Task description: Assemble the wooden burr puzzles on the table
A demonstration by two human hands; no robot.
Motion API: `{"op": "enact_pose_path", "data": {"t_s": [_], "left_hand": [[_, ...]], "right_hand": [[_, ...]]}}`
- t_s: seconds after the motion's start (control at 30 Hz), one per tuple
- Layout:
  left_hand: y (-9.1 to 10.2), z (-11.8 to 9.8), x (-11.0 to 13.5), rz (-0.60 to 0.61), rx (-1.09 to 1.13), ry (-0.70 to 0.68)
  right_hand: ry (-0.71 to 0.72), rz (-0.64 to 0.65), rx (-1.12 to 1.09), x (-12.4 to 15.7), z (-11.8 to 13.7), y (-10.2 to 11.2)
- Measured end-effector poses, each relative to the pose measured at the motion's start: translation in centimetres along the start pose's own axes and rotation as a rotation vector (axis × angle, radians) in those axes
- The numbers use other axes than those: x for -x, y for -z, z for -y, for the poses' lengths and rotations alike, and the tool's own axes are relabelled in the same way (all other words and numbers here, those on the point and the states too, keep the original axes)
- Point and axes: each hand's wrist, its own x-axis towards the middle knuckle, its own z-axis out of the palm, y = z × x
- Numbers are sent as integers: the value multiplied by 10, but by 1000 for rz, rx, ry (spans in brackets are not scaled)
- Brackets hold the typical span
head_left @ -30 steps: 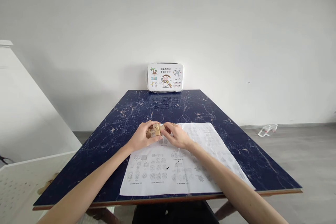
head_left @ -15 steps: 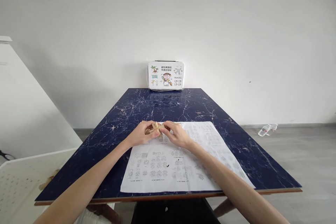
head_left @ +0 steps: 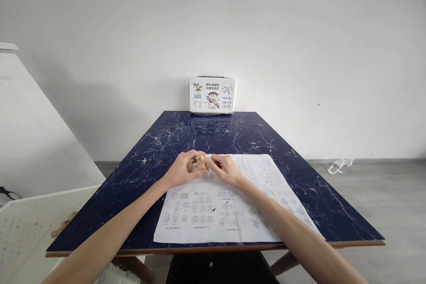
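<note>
Pinching wooden puzzle [head_left: 197, 163] between left hand [head_left: 179, 172] and right hand [head_left: 226, 169], fingers closed on it, near 11 o'clock edge of diagram sheet [head_left: 233, 217]. Looks partly joined; ends jutting unevenly.

A cartoon-printed box [head_left: 212, 95] stands far back on the blue table [head_left: 299, 195]; a bottle [head_left: 339, 165] lies on the floor [head_left: 382, 199].

1 wooden puzzle [head_left: 199, 163], 1 instr. sheet [head_left: 233, 213], 1 table [head_left: 159, 142] — 1 cartoon case [head_left: 212, 95], 1 bottle [head_left: 339, 165]
</note>
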Motion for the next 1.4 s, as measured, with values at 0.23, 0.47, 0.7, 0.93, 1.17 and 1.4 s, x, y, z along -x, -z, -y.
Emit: {"op": "enact_pose_path", "data": {"t_s": [0.23,0.47,0.7,0.93,1.17,1.4], "left_hand": [[-5,0,2,-65,-58,-62],[-5,2,3,-135,-59,-109],[-3,1,1,-141,-21,-88],[-3,7,-1,-242,-66,-24],[-7,29,-3,-266,-257,42],[-13,40,-2,-106,-367,-18]], "right_hand": [[-99,-24,-67,-3,-7,-7],[-168,-41,-182,-4,-7,-8],[-153,-53,-141,-4,-6,-5],[-280,-205,-407,-9,-16,0],[-400,-316,-656,-12,-22,1],[-396,-260,-635,-11,-20,-1]]}}
